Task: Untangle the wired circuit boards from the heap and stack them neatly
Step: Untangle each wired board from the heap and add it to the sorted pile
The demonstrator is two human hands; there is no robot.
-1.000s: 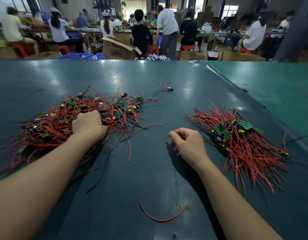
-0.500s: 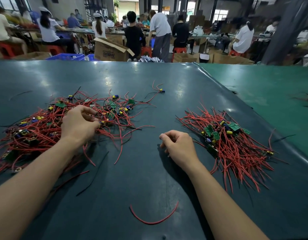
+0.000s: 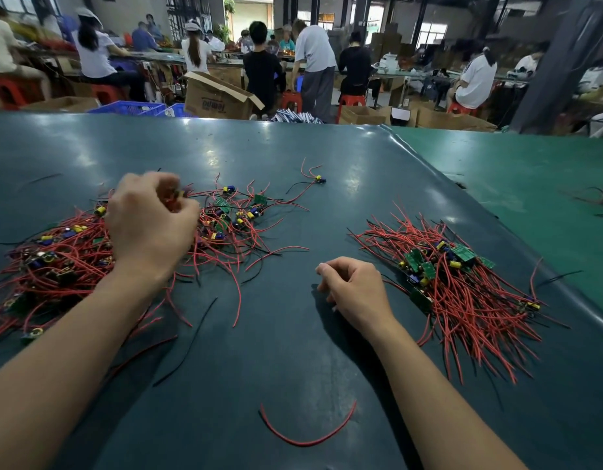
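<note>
One wired board (image 3: 173,195) is now coming up out of the tangled heap (image 3: 66,256) at the surface's (image 3: 293,334) left, pinched in the lifting left hand (image 3: 151,222). The right hand (image 3: 352,288) is resting loosely curled, holding nothing, beside the combed stack (image 3: 463,286), apparently awaiting the handover.

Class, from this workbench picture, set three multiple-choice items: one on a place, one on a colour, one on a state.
1. Where does the neat stack of wired green circuit boards lie?
A) right of the right hand
B) under the left hand
C) in a box

2. What colour is the loose curved wire nearest the camera?
A) blue
B) red
C) white

3. What is the left hand doing?
A) lying flat on the dark green table mat
B) gripping something from the tangled heap of red-wired boards
C) pointing

Answers: 1 A, the stack sits just beyond that hand; 2 B, it is plainly red; 3 B, fingers curl over the heap.
</note>
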